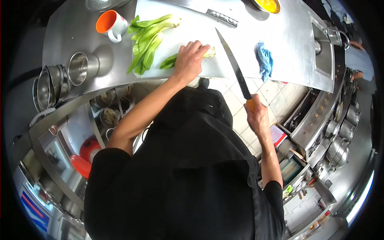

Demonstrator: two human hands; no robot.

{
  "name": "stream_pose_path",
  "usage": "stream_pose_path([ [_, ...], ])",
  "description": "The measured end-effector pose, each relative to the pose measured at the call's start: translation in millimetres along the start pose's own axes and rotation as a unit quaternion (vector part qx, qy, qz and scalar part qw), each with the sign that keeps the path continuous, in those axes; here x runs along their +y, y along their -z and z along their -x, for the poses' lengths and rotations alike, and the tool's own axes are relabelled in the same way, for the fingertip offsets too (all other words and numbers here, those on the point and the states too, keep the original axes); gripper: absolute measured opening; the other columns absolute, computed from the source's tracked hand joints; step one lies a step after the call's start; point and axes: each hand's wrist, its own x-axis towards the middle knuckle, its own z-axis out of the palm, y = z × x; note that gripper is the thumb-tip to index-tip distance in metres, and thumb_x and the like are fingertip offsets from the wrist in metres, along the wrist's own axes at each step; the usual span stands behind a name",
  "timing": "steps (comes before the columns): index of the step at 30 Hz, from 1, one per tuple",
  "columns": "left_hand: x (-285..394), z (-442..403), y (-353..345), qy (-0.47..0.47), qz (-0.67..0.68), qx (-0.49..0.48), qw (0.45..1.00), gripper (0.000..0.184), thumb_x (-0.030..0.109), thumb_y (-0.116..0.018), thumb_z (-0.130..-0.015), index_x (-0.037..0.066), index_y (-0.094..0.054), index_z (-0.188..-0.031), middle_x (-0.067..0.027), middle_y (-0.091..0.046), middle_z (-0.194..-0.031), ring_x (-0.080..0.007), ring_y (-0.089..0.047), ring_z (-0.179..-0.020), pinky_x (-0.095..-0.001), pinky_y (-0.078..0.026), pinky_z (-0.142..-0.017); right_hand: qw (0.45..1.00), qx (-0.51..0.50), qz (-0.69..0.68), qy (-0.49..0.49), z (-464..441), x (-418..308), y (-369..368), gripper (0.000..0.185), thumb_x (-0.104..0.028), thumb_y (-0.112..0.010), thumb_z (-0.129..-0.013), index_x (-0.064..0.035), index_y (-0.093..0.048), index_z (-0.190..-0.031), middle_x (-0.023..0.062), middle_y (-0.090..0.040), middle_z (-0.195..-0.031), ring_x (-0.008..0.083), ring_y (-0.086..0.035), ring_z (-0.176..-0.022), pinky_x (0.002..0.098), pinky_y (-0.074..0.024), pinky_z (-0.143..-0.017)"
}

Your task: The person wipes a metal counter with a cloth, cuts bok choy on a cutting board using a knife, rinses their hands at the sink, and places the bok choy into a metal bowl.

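On the white cutting board [196, 32] my left hand [189, 60] is closed over a head of bok choy [169, 62]. Its leaves point left and its pale base shows just right of my fingers. More bok choy [150, 38] lies on the board's left part. My right hand [256, 114] grips the yellow handle of a long kitchen knife [235, 66]. The knife is held out over the table's front edge, apart from the bok choy, with its tip toward the board. A second knife [222, 18] with a dark patterned handle lies at the board's far side.
An orange-lined mug [112, 25] and a metal cup [83, 68] stand at left, near stacked metal bowls [50, 86]. A blue cloth [264, 62] lies at right. A bowl of yellow-orange contents [269, 5] sits at the back. Another person [359, 60] stands at far right beyond the sink [323, 56].
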Motion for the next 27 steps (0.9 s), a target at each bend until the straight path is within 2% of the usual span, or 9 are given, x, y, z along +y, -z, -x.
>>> stream_pose_path([
  [5,1.0,1.8,-4.6,-0.004,-0.030,0.013,0.999,0.042,-0.003,-0.064,-0.070,0.011,-0.062,-0.110,-0.0035,-0.055,-0.097,-0.0229,-0.054,-0.091,-0.0380,-0.040,-0.073,0.994,-0.047,0.101,-0.014,4.0,-33.8,17.9,0.027,-0.008,-0.058,-0.087,-0.0071,-0.046,-0.111,0.0206,-0.062,-0.086,0.0423,-0.062,-0.077,0.0478,-0.0476,-0.065],
  [12,-0.1,1.0,-10.9,-0.018,-0.046,0.035,0.998,0.043,-0.004,-0.063,-0.069,0.013,-0.066,-0.108,-0.0026,-0.056,-0.094,-0.0223,-0.054,-0.088,-0.0366,-0.040,-0.072,0.986,-0.078,0.145,0.016,0.8,-30.6,35.4,0.026,-0.010,-0.057,-0.087,-0.0069,-0.046,-0.111,0.0201,-0.063,-0.084,0.0424,-0.062,-0.077,0.0490,-0.0469,-0.067],
  [15,2.4,0.5,-10.0,-0.008,-0.046,0.023,0.999,0.043,-0.005,-0.063,-0.068,0.013,-0.066,-0.108,-0.0026,-0.056,-0.092,-0.0230,-0.053,-0.086,-0.0370,-0.041,-0.073,0.985,-0.081,0.149,0.001,4.9,-34.3,38.8,0.027,-0.009,-0.056,-0.087,-0.0070,-0.045,-0.112,0.0215,-0.062,-0.081,0.0434,-0.061,-0.076,0.0502,-0.0466,-0.066],
  [17,3.8,0.2,-9.6,-0.002,-0.042,0.020,0.999,0.044,-0.005,-0.063,-0.068,0.012,-0.066,-0.108,-0.0029,-0.056,-0.092,-0.0235,-0.053,-0.086,-0.0371,-0.042,-0.073,0.978,-0.116,0.172,-0.032,10.6,-40.9,35.7,0.032,-0.006,-0.058,-0.086,-0.0048,-0.043,-0.115,0.0252,-0.064,-0.087,0.0451,-0.062,-0.081,0.0487,-0.0485,-0.069],
  [21,8.0,-0.7,-7.5,0.009,-0.041,0.016,0.999,0.045,-0.006,-0.062,-0.067,0.011,-0.064,-0.110,-0.0042,-0.056,-0.092,-0.0258,-0.053,-0.085,-0.0385,-0.046,-0.074,0.983,-0.095,0.155,-0.034,21.6,-48.0,20.3,0.030,-0.006,-0.057,-0.086,-0.0053,-0.042,-0.111,0.0243,-0.062,-0.079,0.0460,-0.061,-0.075,0.0520,-0.0461,-0.065],
  [23,10.8,1.0,-6.7,0.016,-0.034,0.006,0.999,0.046,-0.006,-0.062,-0.068,0.011,-0.064,-0.110,-0.0047,-0.055,-0.093,-0.0265,-0.053,-0.085,-0.0390,-0.047,-0.073,0.976,-0.091,0.195,-0.038,30.5,-47.3,10.0,0.024,-0.009,-0.050,-0.090,-0.0063,-0.042,-0.112,0.0239,-0.059,-0.074,0.0435,-0.060,-0.064,0.0513,-0.0467,-0.056],
  [27,12.4,1.1,-9.2,0.017,-0.020,0.019,0.999,0.043,-0.006,-0.058,-0.069,0.010,-0.063,-0.109,-0.0061,-0.054,-0.091,-0.0278,-0.054,-0.082,-0.0397,-0.050,-0.068,0.974,-0.091,0.200,-0.061,31.5,-40.8,-11.8,0.024,-0.008,-0.048,-0.090,-0.0055,-0.041,-0.112,0.0251,-0.058,-0.074,0.0433,-0.060,-0.062,0.0515,-0.0473,-0.055],
])
